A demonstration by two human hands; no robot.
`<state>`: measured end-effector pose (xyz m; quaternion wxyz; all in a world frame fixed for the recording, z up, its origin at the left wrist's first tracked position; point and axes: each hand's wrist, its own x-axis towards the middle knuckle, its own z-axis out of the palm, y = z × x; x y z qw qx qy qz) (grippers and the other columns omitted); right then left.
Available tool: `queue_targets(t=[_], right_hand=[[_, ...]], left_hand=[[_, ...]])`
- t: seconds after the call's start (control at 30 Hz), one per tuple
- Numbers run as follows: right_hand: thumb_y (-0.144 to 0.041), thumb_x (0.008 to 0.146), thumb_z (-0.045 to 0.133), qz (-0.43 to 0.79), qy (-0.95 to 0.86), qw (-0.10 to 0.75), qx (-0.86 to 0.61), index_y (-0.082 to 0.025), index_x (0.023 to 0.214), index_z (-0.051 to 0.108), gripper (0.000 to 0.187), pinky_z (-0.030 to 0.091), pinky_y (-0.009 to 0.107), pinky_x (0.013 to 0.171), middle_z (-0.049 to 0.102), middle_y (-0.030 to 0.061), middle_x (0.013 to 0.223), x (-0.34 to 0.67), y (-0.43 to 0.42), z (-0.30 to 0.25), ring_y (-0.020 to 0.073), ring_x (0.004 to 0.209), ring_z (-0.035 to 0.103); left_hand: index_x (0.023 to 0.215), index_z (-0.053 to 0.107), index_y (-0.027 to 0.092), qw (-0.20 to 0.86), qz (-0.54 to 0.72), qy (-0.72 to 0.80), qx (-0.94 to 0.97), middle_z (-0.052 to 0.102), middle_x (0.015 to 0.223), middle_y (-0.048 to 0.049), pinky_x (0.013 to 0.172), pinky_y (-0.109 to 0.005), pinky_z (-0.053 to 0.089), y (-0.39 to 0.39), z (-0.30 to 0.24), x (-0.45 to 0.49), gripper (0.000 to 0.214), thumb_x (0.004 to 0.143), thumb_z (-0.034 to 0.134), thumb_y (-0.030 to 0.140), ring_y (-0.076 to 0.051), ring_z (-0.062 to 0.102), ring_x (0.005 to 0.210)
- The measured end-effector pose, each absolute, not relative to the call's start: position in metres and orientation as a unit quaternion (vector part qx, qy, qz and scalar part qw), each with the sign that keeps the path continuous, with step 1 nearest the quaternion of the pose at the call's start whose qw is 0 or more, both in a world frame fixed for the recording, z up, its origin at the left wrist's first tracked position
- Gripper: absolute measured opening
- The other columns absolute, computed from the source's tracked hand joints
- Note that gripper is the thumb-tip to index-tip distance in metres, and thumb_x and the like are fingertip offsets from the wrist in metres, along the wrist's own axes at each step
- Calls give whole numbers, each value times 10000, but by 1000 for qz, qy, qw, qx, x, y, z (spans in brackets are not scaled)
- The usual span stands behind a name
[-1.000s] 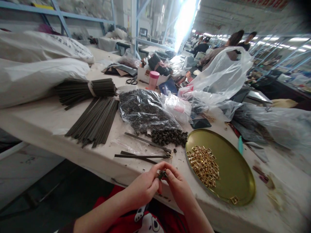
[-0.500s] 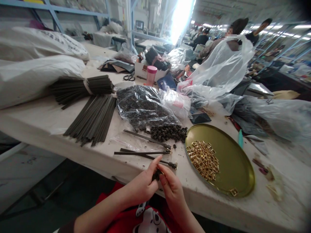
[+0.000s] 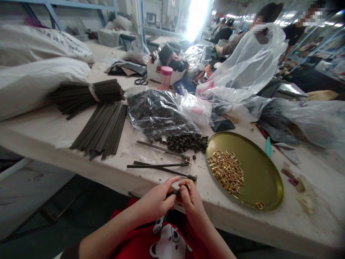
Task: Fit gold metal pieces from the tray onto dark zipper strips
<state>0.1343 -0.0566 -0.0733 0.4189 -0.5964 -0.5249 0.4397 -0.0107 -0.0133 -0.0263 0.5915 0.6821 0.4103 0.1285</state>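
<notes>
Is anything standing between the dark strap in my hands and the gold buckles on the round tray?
Only your right hand, which pinches the dark strap; past it, just tabletop and the edge of the round tray come before the gold buckles.

Pink-lidded jar (image 3: 166, 77) near scissors (image 3: 141, 81)

The small buckles (image 3: 226, 171) look like polished, glossy gold-coloured metal; the round tray (image 3: 260, 167), also metallic, is smooth with a satin sheen. The loose strips (image 3: 102, 129) appear matt and leather-like. The crinkled bag (image 3: 163, 113) is shiny clear plastic, the pink-lidded jar (image 3: 166, 79) smooth translucent plastic, the red garment (image 3: 136, 241) matt cloth.
</notes>
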Motion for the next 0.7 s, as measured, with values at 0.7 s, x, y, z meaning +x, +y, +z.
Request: queue_targets(t=[0.7], right_hand=[[-298,905,295,393,-512,443,-623,-206,918,471,198,414,252,563,529,-14,669,131,-70,-76,139,582,511]], left_hand=[[1079,527,152,649,146,407,625,628,993,-49,715,-243,456,-13,-29,-7,306,794,415,161,-150,588,828]])
